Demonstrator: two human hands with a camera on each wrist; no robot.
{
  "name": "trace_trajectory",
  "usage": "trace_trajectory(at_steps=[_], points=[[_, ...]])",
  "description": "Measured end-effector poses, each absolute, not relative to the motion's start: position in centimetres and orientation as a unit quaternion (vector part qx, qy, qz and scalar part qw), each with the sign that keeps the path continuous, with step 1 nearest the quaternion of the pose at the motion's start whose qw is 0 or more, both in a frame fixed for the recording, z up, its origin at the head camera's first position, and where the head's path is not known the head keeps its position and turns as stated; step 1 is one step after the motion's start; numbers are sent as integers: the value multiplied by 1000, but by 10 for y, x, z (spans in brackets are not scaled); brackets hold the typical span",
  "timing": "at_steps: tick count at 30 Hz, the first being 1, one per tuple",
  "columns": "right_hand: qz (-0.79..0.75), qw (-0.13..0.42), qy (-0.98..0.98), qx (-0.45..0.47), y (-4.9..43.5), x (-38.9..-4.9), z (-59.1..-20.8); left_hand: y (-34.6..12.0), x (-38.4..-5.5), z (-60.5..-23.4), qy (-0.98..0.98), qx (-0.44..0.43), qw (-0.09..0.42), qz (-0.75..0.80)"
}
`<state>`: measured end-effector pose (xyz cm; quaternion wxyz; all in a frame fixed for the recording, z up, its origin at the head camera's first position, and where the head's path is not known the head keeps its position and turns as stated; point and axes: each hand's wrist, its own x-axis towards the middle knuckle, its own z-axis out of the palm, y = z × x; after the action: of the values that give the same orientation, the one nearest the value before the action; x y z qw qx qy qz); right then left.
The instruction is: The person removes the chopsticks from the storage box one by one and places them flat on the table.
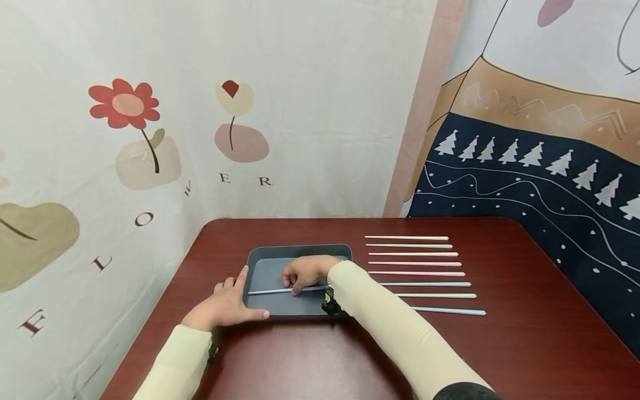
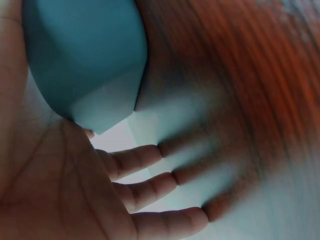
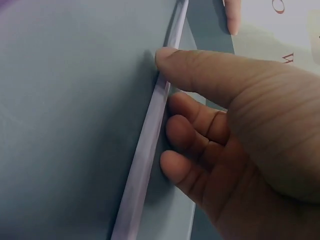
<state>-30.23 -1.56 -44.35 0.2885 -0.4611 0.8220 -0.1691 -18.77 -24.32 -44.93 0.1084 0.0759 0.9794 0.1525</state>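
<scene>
A pale lavender chopstick (image 1: 265,292) lies lengthwise in a dark grey rectangular tray (image 1: 297,251). My right hand (image 1: 309,270) reaches into the tray and pinches it near the middle. The right wrist view has the thumb (image 3: 175,65) over the chopstick (image 3: 147,150), with the other fingers curled along its far side. At the tray's near left corner rests my left hand (image 1: 225,303), its thumb on the front rim and its fingers along the left wall. In the left wrist view those fingers (image 2: 165,222) are extended, touching the tabletop beside the tray (image 2: 90,55).
Right of the tray, several pastel chopsticks (image 1: 415,264) lie side by side in a spaced column on the brown table (image 1: 320,355). My right forearm (image 1: 395,316) crosses over the left ends of the nearer ones. Printed curtains (image 1: 320,111) hang behind the table.
</scene>
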Motion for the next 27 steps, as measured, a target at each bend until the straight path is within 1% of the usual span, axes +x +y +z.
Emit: trace_trajectory(at_steps=[12, 18, 27], points=[[-160, 264, 839, -448, -11, -301, -441, -244, -188, -451, 980, 73, 107, 154], [-169, 237, 844, -450, -8, -304, -439, -244, -190, -450, 981, 66, 108, 150], [-184, 240, 844, -444, 0, -305, -433, -243, -192, -449, 981, 65, 113, 146]])
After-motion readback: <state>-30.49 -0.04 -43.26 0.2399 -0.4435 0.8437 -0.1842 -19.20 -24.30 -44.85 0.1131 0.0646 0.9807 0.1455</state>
